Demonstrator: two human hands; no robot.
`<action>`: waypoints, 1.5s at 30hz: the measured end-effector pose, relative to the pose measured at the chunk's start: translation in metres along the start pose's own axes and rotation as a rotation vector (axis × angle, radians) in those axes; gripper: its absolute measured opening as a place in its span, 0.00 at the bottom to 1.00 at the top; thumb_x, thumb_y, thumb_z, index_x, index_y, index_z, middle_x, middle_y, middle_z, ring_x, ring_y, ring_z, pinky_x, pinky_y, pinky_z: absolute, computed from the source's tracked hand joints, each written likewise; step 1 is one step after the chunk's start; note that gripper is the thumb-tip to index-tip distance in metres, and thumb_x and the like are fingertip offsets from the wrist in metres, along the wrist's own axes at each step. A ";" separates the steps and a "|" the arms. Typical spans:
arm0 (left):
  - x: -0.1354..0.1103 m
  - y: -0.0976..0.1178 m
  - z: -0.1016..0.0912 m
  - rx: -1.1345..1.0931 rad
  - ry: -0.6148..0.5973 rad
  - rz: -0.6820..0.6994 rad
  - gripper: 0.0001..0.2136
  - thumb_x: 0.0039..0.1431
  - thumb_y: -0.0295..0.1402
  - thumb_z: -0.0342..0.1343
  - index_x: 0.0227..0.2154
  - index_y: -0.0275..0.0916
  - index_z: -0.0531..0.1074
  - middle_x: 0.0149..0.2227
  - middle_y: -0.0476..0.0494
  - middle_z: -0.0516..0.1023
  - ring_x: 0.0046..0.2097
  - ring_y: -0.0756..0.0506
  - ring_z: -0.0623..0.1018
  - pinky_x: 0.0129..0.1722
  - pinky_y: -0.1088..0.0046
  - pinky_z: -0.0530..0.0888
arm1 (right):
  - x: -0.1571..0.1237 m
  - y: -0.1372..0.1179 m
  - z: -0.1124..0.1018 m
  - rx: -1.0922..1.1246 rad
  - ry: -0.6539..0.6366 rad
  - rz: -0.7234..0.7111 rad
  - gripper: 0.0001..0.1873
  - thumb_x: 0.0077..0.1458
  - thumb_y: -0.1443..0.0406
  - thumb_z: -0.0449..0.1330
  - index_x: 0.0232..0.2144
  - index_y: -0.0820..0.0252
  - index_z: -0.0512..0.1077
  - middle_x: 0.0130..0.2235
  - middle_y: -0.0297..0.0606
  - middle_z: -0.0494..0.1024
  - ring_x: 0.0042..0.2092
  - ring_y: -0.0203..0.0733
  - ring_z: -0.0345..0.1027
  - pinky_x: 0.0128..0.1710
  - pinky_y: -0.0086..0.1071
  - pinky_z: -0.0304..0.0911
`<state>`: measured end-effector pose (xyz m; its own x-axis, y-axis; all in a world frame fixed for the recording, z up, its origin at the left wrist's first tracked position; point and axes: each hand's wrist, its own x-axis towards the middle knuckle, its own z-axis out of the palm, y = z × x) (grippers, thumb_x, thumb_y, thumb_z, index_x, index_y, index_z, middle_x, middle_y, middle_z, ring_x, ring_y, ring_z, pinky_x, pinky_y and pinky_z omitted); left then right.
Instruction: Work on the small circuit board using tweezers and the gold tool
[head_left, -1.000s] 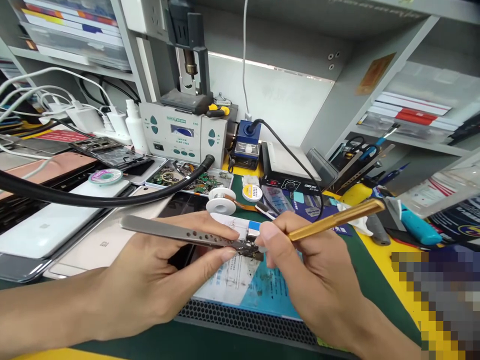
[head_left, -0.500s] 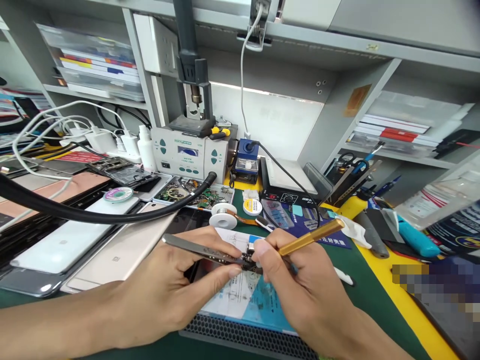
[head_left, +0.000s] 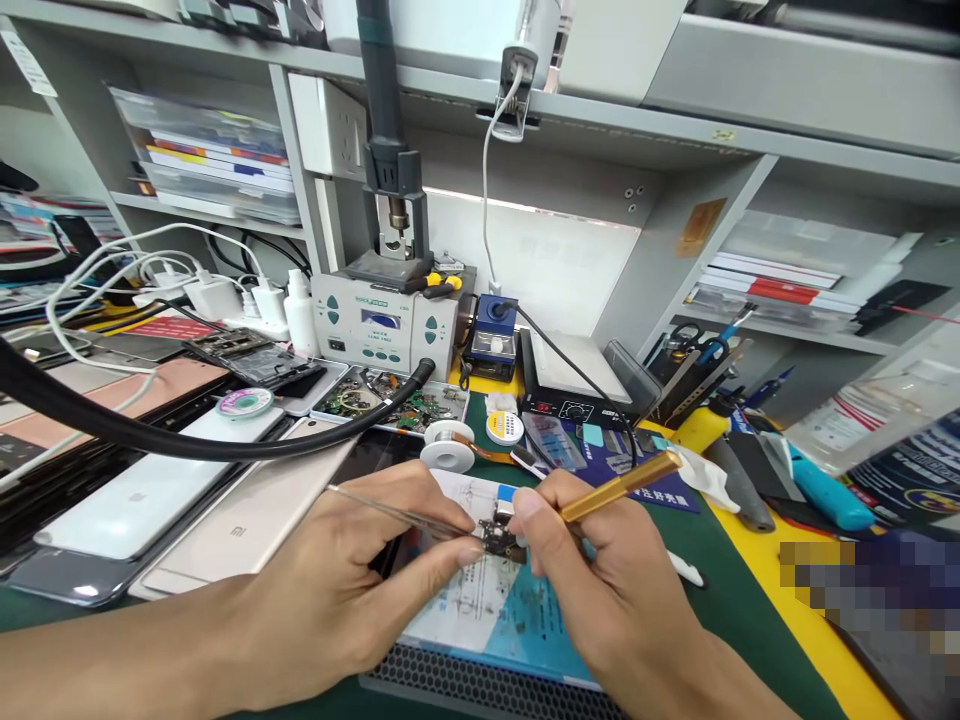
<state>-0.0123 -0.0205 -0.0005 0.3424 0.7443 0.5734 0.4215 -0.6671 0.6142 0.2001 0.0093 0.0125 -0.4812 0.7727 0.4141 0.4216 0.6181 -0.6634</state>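
Note:
A small dark circuit board lies between my two hands, above a white and blue printed sheet. My left hand is closed on metal tweezers, whose tips reach toward the board's left side. In the fingers of my right hand is a slim gold-handled tool, slanting up to the right. Its working end is hidden behind the fingers. The right fingertips are at the board's right edge; whether they grip it I cannot tell.
Phones lie at left under a thick black hose. Behind are a solder spool, a tray of board scraps, a hot air station and a hot plate. A turquoise-handled tool lies at right.
The tweezers have turned in my left hand and now show their narrow edge. More of the board is visible. The whole view has shifted slightly; the right hand keeps its hold.

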 end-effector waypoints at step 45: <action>-0.001 -0.004 0.001 0.078 -0.017 0.140 0.06 0.64 0.19 0.54 0.38 0.34 0.73 0.32 0.47 0.77 0.35 0.51 0.76 0.36 0.76 0.73 | 0.001 0.000 0.000 0.001 -0.014 -0.010 0.21 0.71 0.63 0.48 0.22 0.57 0.60 0.22 0.27 0.60 0.23 0.34 0.55 0.25 0.33 0.49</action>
<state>-0.0134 -0.0185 -0.0036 0.4161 0.6448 0.6412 0.4323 -0.7606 0.4843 0.1997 0.0098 0.0133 -0.4964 0.7640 0.4122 0.4159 0.6261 -0.6596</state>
